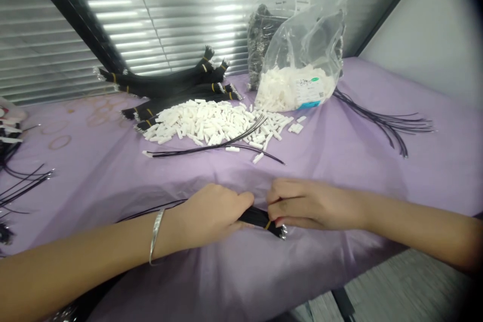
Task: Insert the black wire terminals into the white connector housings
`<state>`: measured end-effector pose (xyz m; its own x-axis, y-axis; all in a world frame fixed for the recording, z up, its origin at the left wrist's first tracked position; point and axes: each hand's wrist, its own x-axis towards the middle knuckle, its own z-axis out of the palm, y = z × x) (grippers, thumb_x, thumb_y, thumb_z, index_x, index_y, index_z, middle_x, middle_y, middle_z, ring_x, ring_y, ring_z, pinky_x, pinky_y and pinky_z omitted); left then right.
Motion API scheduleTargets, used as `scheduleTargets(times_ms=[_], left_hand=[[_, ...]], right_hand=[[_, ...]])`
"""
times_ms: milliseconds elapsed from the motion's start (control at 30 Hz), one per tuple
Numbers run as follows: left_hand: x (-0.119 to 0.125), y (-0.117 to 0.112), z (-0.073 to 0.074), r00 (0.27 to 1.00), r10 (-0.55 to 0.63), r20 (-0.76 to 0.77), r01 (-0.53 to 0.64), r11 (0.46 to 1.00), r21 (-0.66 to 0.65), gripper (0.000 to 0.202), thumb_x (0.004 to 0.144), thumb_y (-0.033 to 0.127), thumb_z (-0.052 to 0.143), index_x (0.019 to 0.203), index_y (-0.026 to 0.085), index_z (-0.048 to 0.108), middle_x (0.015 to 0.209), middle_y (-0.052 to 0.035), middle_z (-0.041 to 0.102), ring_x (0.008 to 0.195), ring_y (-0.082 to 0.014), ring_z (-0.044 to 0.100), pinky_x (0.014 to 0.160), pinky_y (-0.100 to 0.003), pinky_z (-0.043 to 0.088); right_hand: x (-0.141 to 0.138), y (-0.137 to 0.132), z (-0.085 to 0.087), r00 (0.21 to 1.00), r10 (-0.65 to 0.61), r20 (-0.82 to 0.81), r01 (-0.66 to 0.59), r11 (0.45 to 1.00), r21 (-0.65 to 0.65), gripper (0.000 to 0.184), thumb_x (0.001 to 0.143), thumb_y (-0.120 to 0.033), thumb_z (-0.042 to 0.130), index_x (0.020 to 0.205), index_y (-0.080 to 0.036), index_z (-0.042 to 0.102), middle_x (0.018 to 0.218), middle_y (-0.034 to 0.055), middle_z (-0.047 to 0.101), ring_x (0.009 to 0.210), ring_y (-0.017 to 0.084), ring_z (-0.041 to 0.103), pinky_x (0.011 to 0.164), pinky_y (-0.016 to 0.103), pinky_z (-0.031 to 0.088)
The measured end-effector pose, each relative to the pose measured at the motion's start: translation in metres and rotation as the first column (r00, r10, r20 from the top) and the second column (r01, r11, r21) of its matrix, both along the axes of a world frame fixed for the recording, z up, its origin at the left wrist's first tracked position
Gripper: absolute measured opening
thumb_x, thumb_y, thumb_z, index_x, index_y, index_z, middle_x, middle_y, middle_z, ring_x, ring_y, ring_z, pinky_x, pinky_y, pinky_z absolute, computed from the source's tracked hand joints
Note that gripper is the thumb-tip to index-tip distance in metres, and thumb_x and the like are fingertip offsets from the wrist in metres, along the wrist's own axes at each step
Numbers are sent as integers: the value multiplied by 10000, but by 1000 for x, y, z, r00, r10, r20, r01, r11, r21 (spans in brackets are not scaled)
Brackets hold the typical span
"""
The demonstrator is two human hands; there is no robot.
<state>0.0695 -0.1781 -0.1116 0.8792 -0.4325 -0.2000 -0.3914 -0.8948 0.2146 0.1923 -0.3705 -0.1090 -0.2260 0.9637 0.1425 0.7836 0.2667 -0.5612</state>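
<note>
My left hand (213,214), with a silver bangle at the wrist, is closed around a bundle of black wires (254,216). The bundle's silver metal-tipped end (282,232) points right and toward me. A yellow rubber band (268,224) circles the bundle close to that end. Right at this band, the curled fingers of my right hand (298,205) are closed in a pinch; their exact hold on the band is partly hidden. Beyond my hands lie a pile of small white plastic housings (211,121) and a few loose black wires (188,151) with a white connector at one end.
Banded bundles of black wires (166,83) are stacked at the back by the blinds. A clear plastic bag (298,75) of white parts stands right of the pile. More wires lie at the right (381,115) and left (26,181) on the purple tablecloth (396,186).
</note>
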Motion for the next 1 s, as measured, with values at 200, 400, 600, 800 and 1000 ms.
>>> scheduleTargets(times_ms=[200, 400, 600, 800, 1000], left_hand=[[-1, -2, 1, 1000, 12, -25, -12, 1000, 26, 128, 860, 304, 493, 859, 178, 513, 741, -30, 666, 640, -235, 645, 489, -290, 389], [-4, -6, 0, 1000, -1, -4, 1, 998, 64, 94, 864, 250, 484, 884, 164, 518, 772, -48, 662, 666, -246, 652, 526, -309, 444], [-5, -8, -1, 999, -30, 29, 27, 997, 78, 99, 839, 243, 525, 880, 152, 517, 752, -52, 658, 659, -264, 653, 495, -321, 441], [-6, -8, -1, 998, -29, 53, 24, 996, 82, 99, 840, 241, 523, 887, 155, 512, 747, -44, 667, 654, -255, 658, 480, -310, 422], [-6, -8, -1, 999, -4, 44, 2, 998, 55, 89, 838, 230, 509, 893, 160, 509, 755, -47, 668, 661, -262, 656, 490, -322, 424]], right_hand=[[-2, 6, 12, 998, 32, 45, -24, 985, -174, 238, 931, -209, 387, 937, -106, 601, 890, 86, 561, 833, 150, 492, 781, 280, 429], [-2, 3, 29, 1000, -17, 8, 19, 923, -384, 189, 917, -189, 376, 896, -142, 558, 836, 50, 555, 803, 138, 498, 721, 245, 409], [-5, -16, 32, 982, -170, -77, 116, 880, -461, 196, 927, -250, 352, 924, -168, 531, 893, 53, 538, 812, 139, 510, 734, 258, 422], [-11, -30, 28, 945, -292, -145, 178, 834, -523, 178, 931, -275, 344, 926, -179, 493, 923, 48, 537, 810, 129, 514, 724, 253, 431], [-27, -41, 26, 895, -418, -156, 270, 784, -559, 197, 933, -343, 351, 888, -200, 479, 861, 29, 560, 722, 114, 513, 648, 241, 450]])
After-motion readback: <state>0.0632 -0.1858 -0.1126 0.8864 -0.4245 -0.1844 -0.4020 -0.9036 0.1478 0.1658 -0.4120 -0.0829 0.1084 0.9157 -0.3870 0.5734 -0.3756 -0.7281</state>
